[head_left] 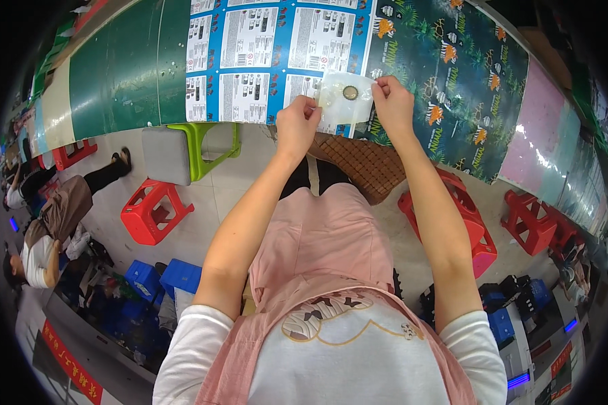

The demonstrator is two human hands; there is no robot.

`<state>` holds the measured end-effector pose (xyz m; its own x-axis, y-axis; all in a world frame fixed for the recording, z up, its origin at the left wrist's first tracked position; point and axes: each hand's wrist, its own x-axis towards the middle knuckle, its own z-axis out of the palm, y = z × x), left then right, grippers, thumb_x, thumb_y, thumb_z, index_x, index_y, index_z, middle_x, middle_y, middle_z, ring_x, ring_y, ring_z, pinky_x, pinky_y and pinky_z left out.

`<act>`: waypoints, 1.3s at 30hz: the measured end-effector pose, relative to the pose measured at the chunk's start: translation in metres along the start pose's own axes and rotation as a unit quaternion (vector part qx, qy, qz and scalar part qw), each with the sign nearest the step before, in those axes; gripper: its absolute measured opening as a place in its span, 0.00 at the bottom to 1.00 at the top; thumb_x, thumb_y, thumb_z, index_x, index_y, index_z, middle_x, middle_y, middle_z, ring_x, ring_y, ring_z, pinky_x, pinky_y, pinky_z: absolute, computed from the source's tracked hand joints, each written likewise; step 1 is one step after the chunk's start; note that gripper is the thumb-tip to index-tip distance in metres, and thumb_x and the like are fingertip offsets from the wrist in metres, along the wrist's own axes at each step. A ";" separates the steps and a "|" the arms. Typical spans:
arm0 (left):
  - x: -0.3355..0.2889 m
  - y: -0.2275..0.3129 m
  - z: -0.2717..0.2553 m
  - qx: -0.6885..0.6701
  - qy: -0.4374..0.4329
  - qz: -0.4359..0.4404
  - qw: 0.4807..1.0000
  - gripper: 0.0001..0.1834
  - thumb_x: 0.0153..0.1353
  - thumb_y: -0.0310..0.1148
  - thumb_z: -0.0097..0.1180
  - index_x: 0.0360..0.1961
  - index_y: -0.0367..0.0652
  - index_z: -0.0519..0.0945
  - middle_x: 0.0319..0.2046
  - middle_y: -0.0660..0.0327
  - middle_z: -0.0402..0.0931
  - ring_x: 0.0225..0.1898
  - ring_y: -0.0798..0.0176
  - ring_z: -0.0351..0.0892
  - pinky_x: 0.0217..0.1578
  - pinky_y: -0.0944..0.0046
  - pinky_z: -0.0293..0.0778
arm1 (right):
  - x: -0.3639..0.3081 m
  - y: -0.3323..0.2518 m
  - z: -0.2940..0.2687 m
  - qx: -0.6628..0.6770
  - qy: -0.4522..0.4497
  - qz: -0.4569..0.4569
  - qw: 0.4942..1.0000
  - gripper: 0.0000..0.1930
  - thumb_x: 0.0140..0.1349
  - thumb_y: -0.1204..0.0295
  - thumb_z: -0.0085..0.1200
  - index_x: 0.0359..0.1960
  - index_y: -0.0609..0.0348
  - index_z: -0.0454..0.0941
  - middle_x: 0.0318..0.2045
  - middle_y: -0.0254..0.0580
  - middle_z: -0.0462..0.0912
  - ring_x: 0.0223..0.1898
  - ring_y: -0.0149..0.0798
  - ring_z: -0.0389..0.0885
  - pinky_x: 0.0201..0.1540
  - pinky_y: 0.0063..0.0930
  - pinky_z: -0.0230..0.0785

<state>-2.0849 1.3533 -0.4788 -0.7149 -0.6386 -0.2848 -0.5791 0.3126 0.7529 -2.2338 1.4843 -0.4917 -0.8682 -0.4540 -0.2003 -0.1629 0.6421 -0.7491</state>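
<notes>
Bag (341, 113), translucent, with dark disc (350, 92): toward 12 o'clock, over counter (118, 74). Pinched near 9 o'clock by left fingers (308, 105), near 2 by right fingers (386, 82). Apparent step: flattening. Next, probably: even edge tension.

1 head-worn fisheye, facing downward, close

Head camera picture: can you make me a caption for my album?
Left hand and right hand pinch a pale see-through sheet with a round dark piece, at a brightly printed tabletop.
</notes>
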 end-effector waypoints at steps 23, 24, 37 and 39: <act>0.014 0.023 0.027 -0.117 -0.072 -0.055 0.989 0.08 0.52 0.29 0.58 0.30 0.34 0.77 0.20 0.57 0.78 0.22 0.65 0.78 0.25 0.66 0.72 | -0.001 0.031 -0.024 0.097 0.071 0.044 0.992 0.07 0.53 0.72 0.55 0.29 0.64 0.76 0.22 0.50 0.80 0.26 0.48 0.79 0.30 0.36 0.70; 0.012 0.022 0.027 -0.128 -0.076 -0.072 0.986 0.08 0.51 0.29 0.58 0.30 0.35 0.77 0.20 0.57 0.78 0.22 0.64 0.78 0.25 0.66 0.72 | -0.005 0.034 -0.022 0.091 0.078 0.035 0.992 0.07 0.53 0.72 0.55 0.30 0.63 0.76 0.23 0.50 0.80 0.27 0.50 0.79 0.31 0.37 0.70; 0.020 0.029 0.011 -0.184 -0.100 -0.108 0.972 0.08 0.53 0.26 0.58 0.33 0.34 0.75 0.22 0.59 0.76 0.20 0.70 0.75 0.20 0.71 0.71 | 0.002 0.037 -0.013 0.101 0.039 0.030 0.994 0.08 0.55 0.74 0.54 0.29 0.68 0.75 0.18 0.40 0.77 0.15 0.29 0.74 0.19 0.24 0.65; 0.030 0.031 0.005 -0.197 -0.089 -0.101 0.971 0.08 0.53 0.25 0.58 0.32 0.34 0.74 0.22 0.60 0.76 0.20 0.70 0.75 0.20 0.71 0.71 | 0.015 0.027 -0.013 0.101 0.041 0.023 0.994 0.08 0.55 0.73 0.54 0.29 0.68 0.75 0.18 0.40 0.78 0.15 0.29 0.74 0.19 0.24 0.65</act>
<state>-2.1262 1.3474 -0.4664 -0.6790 -0.5160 -0.5222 -0.5450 -0.1224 0.8295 -2.2578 1.5027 -0.5064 -0.9095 -0.3688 -0.1916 -0.0315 0.5209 -0.8530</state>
